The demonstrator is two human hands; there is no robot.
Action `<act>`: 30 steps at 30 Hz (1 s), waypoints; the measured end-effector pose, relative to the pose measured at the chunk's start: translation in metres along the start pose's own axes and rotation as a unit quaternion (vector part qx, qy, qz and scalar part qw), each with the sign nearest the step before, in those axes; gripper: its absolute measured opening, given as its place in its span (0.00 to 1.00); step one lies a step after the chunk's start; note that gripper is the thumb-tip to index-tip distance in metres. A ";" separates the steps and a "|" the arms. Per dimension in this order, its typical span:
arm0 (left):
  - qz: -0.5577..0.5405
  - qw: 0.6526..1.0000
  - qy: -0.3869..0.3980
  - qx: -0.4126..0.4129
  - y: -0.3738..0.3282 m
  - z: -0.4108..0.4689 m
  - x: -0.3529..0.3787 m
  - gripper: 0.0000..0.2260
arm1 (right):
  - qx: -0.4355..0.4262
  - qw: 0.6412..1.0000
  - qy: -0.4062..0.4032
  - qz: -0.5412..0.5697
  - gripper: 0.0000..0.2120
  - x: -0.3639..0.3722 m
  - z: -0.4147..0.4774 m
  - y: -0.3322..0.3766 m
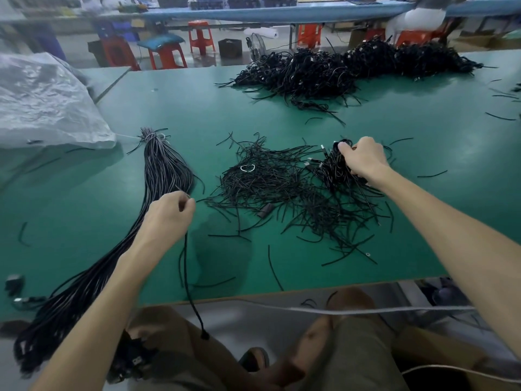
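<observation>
On the green table (197,114), a single cable (185,263), judged light and limp, is pinched by the left hand (169,213) beside the long bundle (163,167); a coiled cable (334,170) is gripped by the right hand (363,160); a hold near the end is advised.

You faced a wide green table (282,122) with a pale edge along its near side. Beyond it ran a long blue workbench (253,12) carrying dark bins (245,1). Red plastic stools (199,36) stood on the grey floor (197,60) between the two, one of them topped by a teal cushion (161,40). A black crate (229,48) and a small fan (256,46) sat on the floor close together. A crumpled white plastic sack (42,100) lay to your left, and cardboard boxes (479,40) to the far right. The light was even and soft.
</observation>
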State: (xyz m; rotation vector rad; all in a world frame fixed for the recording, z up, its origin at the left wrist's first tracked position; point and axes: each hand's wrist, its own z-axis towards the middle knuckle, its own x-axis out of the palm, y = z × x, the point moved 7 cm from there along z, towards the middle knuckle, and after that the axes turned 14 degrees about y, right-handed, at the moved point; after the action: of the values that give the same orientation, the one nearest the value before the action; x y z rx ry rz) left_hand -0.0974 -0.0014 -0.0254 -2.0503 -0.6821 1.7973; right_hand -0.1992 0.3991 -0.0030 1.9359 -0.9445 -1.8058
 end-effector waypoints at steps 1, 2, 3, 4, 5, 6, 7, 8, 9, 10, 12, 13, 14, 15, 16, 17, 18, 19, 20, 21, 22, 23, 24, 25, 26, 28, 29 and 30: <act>-0.021 1.000 0.005 0.022 -0.009 -0.001 0.001 0.12 | 0.004 1.000 -0.001 0.001 0.19 0.002 -0.001 -0.003; -0.034 0.998 0.011 0.047 -0.020 -0.003 0.004 0.12 | 0.013 1.000 -0.006 -0.005 0.21 0.004 -0.003 -0.006; -0.047 0.996 0.021 0.075 -0.032 -0.007 0.008 0.12 | 0.014 0.999 -0.015 -0.027 0.23 0.005 -0.007 -0.004; -0.066 0.992 0.036 0.104 -0.045 -0.012 0.014 0.12 | -0.006 0.997 -0.031 -0.065 0.23 0.006 -0.013 0.002; -0.088 0.986 0.050 0.133 -0.059 -0.018 0.021 0.12 | -0.046 0.991 -0.058 -0.111 0.20 0.007 -0.021 0.012; -0.107 0.979 0.063 0.160 -0.072 -0.022 0.027 0.11 | -0.098 0.978 -0.089 -0.162 0.18 0.009 -0.032 0.024; -0.122 0.973 0.075 0.183 -0.084 -0.027 0.032 0.11 | -0.154 0.957 -0.117 -0.215 0.20 0.014 -0.044 0.037; -0.136 0.966 0.090 0.203 -0.095 -0.031 0.038 0.11 | -0.210 0.933 -0.130 -0.262 0.24 0.023 -0.058 0.049; -0.151 0.957 0.109 0.221 -0.105 -0.034 0.044 0.11 | -0.262 0.915 -0.121 -0.281 0.28 0.034 -0.072 0.059; -0.168 0.948 0.131 0.238 -0.114 -0.037 0.049 0.11 | -0.309 0.911 -0.084 -0.259 0.32 0.045 -0.085 0.067; -0.195 0.931 0.165 0.260 -0.126 -0.042 0.059 0.11 | -0.386 0.913 0.042 -0.125 0.37 0.068 -0.111 0.079; -0.200 0.927 0.173 0.265 -0.130 -0.044 0.062 0.11 | -0.416 0.902 0.095 -0.067 0.39 0.078 -0.124 0.084; -0.206 0.925 0.176 0.267 -0.132 -0.044 0.063 0.11 | -0.440 0.890 0.116 -0.040 0.39 0.085 -0.135 0.087; -0.218 0.921 0.181 0.266 -0.131 -0.045 0.063 0.11 | -0.457 0.881 0.120 -0.024 0.38 0.090 -0.142 0.087; -0.240 0.915 0.189 0.262 -0.129 -0.044 0.062 0.11 | -0.463 0.879 0.118 -0.010 0.34 0.091 -0.146 0.086; -0.267 0.907 0.200 0.256 -0.126 -0.043 0.061 0.11 | -0.457 0.882 0.117 0.004 0.28 0.091 -0.147 0.084; -0.292 0.899 0.209 0.249 -0.121 -0.042 0.059 0.11 | -0.450 0.885 0.116 0.011 0.22 0.091 -0.147 0.081; -0.313 0.894 0.215 0.239 -0.116 -0.041 0.057 0.11 | -0.448 0.888 0.107 0.007 0.17 0.089 -0.147 0.078; -0.332 0.889 0.216 0.229 -0.110 -0.040 0.054 0.11 | -0.445 0.892 0.084 -0.008 0.14 0.087 -0.146 0.075; -0.355 0.883 0.215 0.219 -0.103 -0.039 0.050 0.11 | -0.437 0.897 0.058 -0.019 0.13 0.083 -0.144 0.070; -0.381 0.874 0.212 0.213 -0.097 -0.037 0.046 0.10 | -0.421 0.906 0.033 -0.015 0.12 0.077 -0.141 0.064; -0.413 0.861 0.209 0.210 -0.090 -0.035 0.041 0.10 | -0.398 0.917 0.011 -0.004 0.13 0.070 -0.135 0.056; -0.452 0.842 0.205 0.209 -0.084 -0.033 0.036 0.11 | -0.372 0.928 -0.014 0.005 0.15 0.062 -0.130 0.046; -0.497 0.817 0.204 0.210 -0.078 -0.030 0.031 0.11 | -0.347 0.937 -0.041 0.009 0.15 0.053 -0.124 0.036; -0.541 0.788 0.204 0.213 -0.072 -0.027 0.028 0.11 | -0.326 0.943 -0.064 0.006 0.15 0.044 -0.120 0.025; -0.610 0.732 0.210 0.219 -0.064 -0.021 0.023 0.11 | -0.300 0.950 -0.089 -0.005 0.14 0.030 -0.115 0.006; -0.631 0.713 0.213 0.218 -0.061 -0.018 0.023 0.12 | -0.290 0.953 -0.092 -0.009 0.14 0.026 -0.115 -0.003; -0.645 0.701 0.215 0.215 -0.060 -0.017 0.024 0.13 | -0.283 0.954 -0.092 -0.016 0.14 0.024 -0.115 -0.009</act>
State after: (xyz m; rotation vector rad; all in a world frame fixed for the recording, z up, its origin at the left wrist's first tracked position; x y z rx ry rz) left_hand -0.0872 0.0627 -0.0104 -0.9925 -1.0140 0.5130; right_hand -0.0860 0.3672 -0.0101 1.4499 -0.3725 -2.0198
